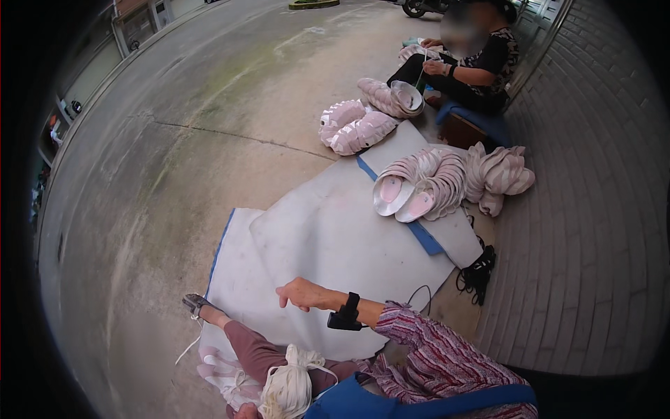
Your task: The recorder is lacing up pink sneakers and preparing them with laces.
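Note:
My right hand (300, 294) is raised over the white sheet (335, 237), its fingers curled together. Whether a thin thing is pinched in them is too small to tell. A black strap with a small box circles that wrist. Only a bit of my left hand (246, 411) shows at the lower edge, its fingers hidden. Beside it, a bundle of cream laces (289, 384) lies on my lap. Pink and white shoe pieces (222, 370) sit against my leg, partly covered by it and by the laces.
Nested pink and white shoe uppers (426, 185) stand in curved rows on the sheet's far right. More stacks (356, 127) lie farther off. Black cords (478, 276) lie by the brick wall (579, 209). Another person (481, 70) sits at the back right, handling a light strand.

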`<state>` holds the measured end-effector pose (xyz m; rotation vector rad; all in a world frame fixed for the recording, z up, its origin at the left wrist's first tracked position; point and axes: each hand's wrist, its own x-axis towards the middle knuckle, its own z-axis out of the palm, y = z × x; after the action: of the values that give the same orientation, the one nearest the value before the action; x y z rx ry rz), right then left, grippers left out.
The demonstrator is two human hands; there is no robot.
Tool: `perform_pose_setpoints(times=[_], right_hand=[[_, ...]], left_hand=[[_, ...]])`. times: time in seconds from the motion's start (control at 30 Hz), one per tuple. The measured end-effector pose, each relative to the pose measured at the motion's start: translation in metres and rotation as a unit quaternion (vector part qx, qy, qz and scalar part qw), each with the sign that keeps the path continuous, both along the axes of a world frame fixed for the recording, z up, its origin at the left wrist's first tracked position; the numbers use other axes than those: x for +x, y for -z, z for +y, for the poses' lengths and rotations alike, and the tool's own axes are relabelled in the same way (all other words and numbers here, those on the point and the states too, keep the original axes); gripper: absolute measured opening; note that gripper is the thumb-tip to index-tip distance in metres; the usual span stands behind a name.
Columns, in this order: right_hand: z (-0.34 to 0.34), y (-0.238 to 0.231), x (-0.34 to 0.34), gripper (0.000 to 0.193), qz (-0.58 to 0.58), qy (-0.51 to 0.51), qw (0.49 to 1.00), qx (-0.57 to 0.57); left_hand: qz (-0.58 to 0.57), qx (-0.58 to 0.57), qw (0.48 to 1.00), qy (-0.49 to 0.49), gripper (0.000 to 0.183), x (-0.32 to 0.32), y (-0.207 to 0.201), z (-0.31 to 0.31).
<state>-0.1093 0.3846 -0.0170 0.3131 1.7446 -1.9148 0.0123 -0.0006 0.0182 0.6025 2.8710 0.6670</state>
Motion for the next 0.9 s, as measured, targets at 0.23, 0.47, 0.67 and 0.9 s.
perform_pose_setpoints(times=[0.23, 0.47, 0.67, 0.9], right_hand=[[-0.118, 0.007, 0.039, 0.026, 0.289, -0.194, 0.936, 0.052], [-0.158, 0.043, 0.062, 0.051, 0.445, -0.251, 0.855, 0.088], [-0.185, 0.008, 0.078, 0.069, 0.511, -0.384, 0.723, 0.262], [-0.218, 0.009, 0.078, 0.065, 0.505, -0.419, 0.691, 0.303]], left_hand=[[-0.209, 0.268, 0.917, -0.208, 0.013, 0.019, -0.032, 0.038], [-0.188, 0.328, 0.896, -0.233, 0.031, 0.050, -0.065, 0.038], [-0.233, 0.326, 0.913, -0.075, 0.033, 0.071, -0.046, 0.055], [-0.241, 0.386, 0.890, -0.004, 0.034, 0.087, -0.049, 0.037]])
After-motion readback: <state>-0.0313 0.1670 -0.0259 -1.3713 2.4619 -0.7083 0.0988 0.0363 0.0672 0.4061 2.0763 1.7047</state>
